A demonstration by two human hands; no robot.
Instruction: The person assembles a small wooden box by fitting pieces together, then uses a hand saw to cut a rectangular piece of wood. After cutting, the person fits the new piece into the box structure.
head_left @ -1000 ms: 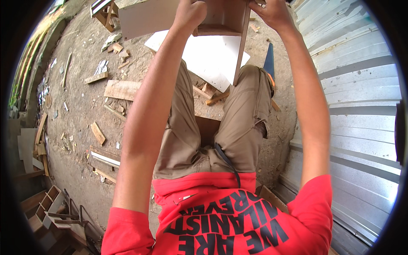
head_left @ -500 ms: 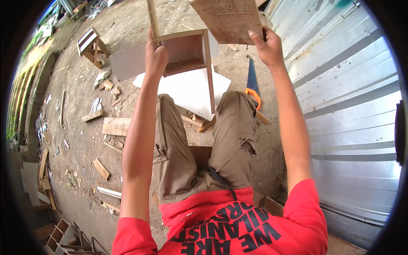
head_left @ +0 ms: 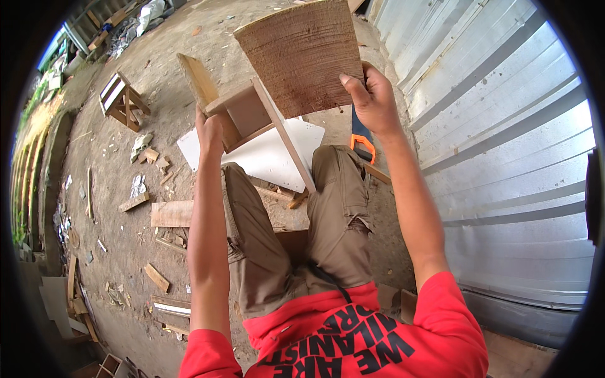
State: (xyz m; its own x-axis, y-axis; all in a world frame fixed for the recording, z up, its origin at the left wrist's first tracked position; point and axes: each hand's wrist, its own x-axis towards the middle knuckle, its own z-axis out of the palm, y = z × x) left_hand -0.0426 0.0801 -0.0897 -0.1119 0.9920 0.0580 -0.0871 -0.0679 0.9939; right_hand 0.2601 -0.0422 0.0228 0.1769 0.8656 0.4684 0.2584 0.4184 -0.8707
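At the far left, a small wooden stool (head_left: 121,99) stands on the dirt floor (head_left: 126,157) toward the upper left corner of the yard, well apart from the person. Nearer, wood offcuts (head_left: 148,157) lie scattered across the floor, and a flat plank (head_left: 171,214) rests just beside the person's left knee.

The left hand (head_left: 210,133) is raised in front of the body and clamped on the lower left corner of a small wooden frame (head_left: 246,116), fingers wrapped around one of its rails. The frame is held up in the air above the knees, tilted, with one leg sticking up to the left and another long leg slanting down toward the lap. Below it, on the floor beyond the knees, lies a white board (head_left: 271,160).

The right hand (head_left: 374,101) is also raised, apart from the left, and gripped on the right edge of a rough brown wooden panel (head_left: 301,53), thumb on its near face. The panel stands nearly upright, touching the top of the frame.

Behind the right hand, a handsaw (head_left: 362,140) with an orange handle lies on the floor beside the corrugated metal wall (head_left: 498,157) on the right.
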